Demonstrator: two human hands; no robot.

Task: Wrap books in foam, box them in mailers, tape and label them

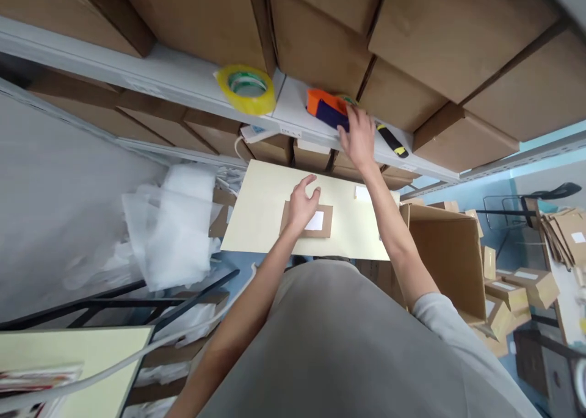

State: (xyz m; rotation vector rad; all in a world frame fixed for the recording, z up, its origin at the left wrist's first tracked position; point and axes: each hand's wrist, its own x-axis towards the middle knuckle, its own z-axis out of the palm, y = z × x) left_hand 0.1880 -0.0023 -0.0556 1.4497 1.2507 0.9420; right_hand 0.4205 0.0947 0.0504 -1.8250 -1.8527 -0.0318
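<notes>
My right hand is up at the shelf, its thumb and fingers around the near end of an orange and purple tape dispenser. The dispenser lies on the shelf ledge, partly covered by my fingers. My left hand is over a small brown cardboard box with a white label; its thumb and fingers are apart, and whether it touches the box I cannot tell. That box lies on a pale yellow tabletop. Just right of my right hand is a black and yellow utility knife.
A yellow tape roll sits on the shelf below large cartons. An open carton stands right of the table, with labelled boxes beyond. White wrapping is at left. A pale cable crosses the lower left.
</notes>
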